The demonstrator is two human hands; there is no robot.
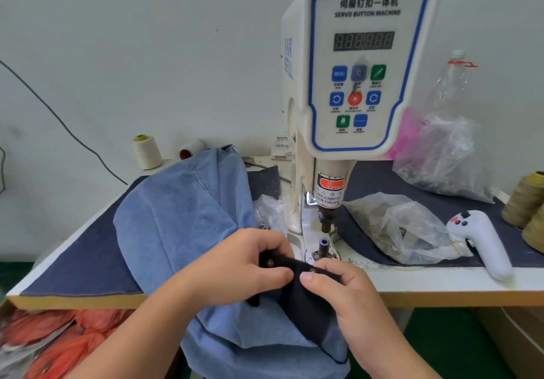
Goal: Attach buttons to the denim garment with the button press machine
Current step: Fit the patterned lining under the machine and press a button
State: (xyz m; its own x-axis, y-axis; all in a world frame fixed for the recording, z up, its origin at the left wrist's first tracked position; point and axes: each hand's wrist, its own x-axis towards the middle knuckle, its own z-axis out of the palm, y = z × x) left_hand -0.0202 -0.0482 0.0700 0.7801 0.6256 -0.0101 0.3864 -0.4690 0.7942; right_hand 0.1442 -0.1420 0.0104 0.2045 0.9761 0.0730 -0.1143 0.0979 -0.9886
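- Head view: beyond the hands, the button press machine (353, 84) is standing on the counter (441, 281); clear plastic bags (412, 225) and a white handheld controller (482, 243) are lying to their right, a cream thread cone (146, 151) far to their left.
- The denim garment (182, 219) is draping over the counter edge, light blue with a dark strip (297, 266) carrying two brass buttons.
- The left hand (244, 264) and right hand (338, 287) are both pinching that strip, just short of the lower die (323, 244).

Both forearms reaching forward from below, bare. Left hand (250, 264) with fingers curled, thumb laid flat and pointing right, pinching. Right hand (338, 287) just beside it, fingers bent, thumb pointing left, thumb tips nearly meeting.
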